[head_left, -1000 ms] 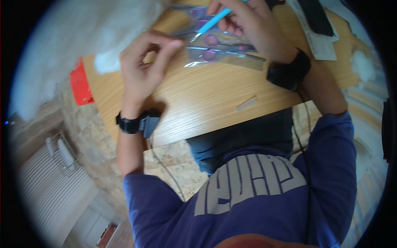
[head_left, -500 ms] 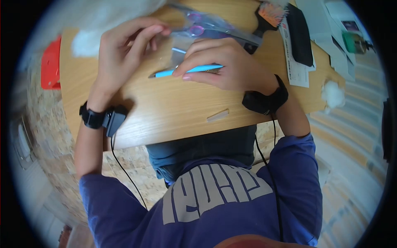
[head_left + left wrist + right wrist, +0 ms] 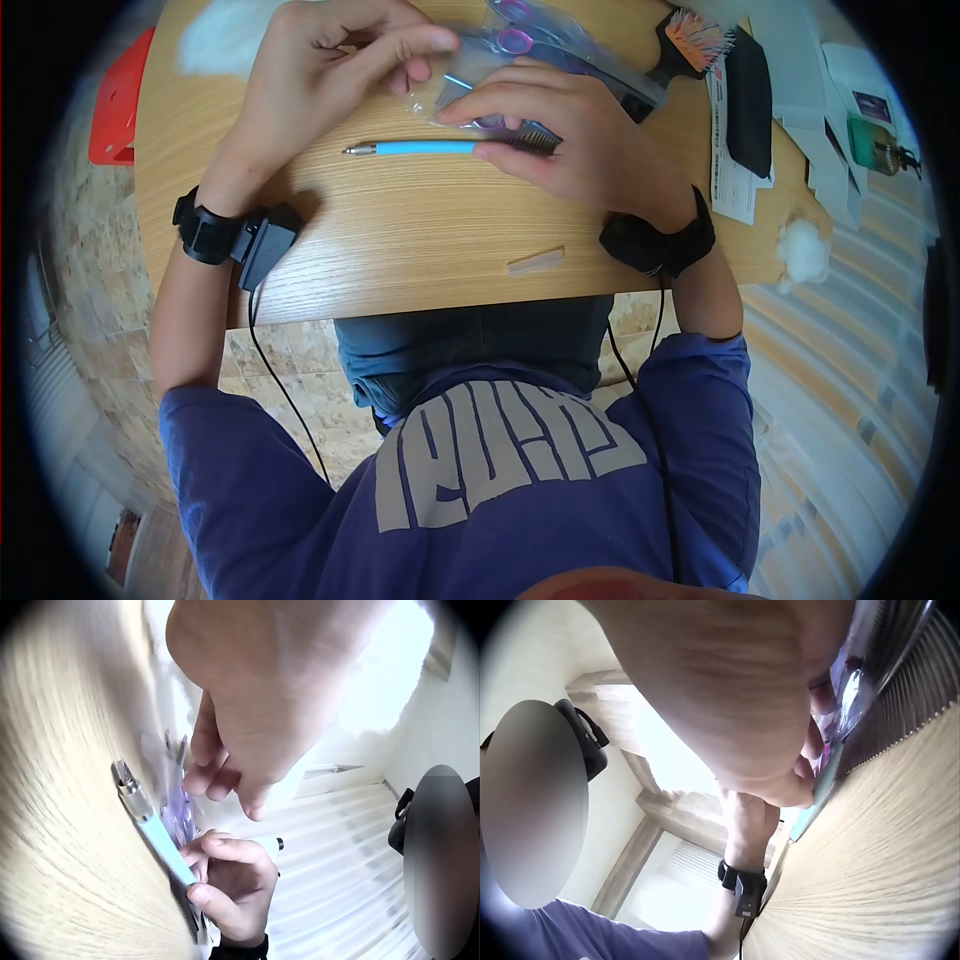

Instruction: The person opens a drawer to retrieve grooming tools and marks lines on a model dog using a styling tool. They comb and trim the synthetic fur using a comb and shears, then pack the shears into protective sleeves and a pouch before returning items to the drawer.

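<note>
Two bare hands meet over a wood-grain worktop (image 3: 400, 230), where a light-blue, metal-tipped tool (image 3: 425, 147) lies nearly level, tip toward the left hand (image 3: 310, 95). The right hand (image 3: 575, 125) touches the tool's other end with its thumb, fingers bent and forefinger apart from the thumb; whether the hand grips the tool cannot be told. Fingers of the left hand are curled above the worktop, thumb and forefinger tips close together; whether they pinch something small cannot be told.

Beside the right hand sits clear plastic packaging (image 3: 465, 62) with purple-ringed scissors (image 3: 515, 41), while a fine-toothed comb (image 3: 919, 697) lies beneath that hand. Nearer the person is a small pale strip (image 3: 536, 260). At right are a bristled hairbrush (image 3: 697, 42), a black case (image 3: 748, 100) over printed paper (image 3: 735, 195) and a white tuft (image 3: 803, 250); at far left, white fluff (image 3: 215, 40) and a red object (image 3: 120, 100).
</note>
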Motion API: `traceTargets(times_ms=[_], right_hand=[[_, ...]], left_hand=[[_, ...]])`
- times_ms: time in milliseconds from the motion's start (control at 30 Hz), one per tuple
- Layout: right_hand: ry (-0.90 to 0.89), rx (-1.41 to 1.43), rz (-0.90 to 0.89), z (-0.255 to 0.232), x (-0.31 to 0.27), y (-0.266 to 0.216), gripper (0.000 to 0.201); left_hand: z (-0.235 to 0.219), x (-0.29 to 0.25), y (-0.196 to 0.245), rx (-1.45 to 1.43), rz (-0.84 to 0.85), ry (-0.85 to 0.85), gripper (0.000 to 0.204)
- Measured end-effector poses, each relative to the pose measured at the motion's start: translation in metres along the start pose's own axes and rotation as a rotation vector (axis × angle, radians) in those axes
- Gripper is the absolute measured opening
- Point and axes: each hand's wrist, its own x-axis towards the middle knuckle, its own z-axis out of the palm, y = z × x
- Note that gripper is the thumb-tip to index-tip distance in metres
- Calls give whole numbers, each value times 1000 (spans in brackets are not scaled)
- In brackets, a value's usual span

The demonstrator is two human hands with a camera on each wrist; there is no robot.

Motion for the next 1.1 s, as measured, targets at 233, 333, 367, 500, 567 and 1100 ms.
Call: traceTargets(times_ms=[233,333,367,500,567,1100], right_hand=[[48,3,-52,3,0,3,34],[110,25,-66,1,1,-1,35],[131,42,-55,0,1,-1,33],[102,-73,-118,-11,-4,6,25],[-35,-170,-88,-30,-5,3,23],[-57,-408,154,-25,-17,-15,37]], left_hand=[[4,3,-7,-3,23,74,20],[2,4,-8,-52,19,41,23],[6,4,-7,-51,18,39,23],[11,3,11,32,-25,106,22],[5,2,10,-37,-88,62,20],[-13,-5,-6,375,66,-366,31]])
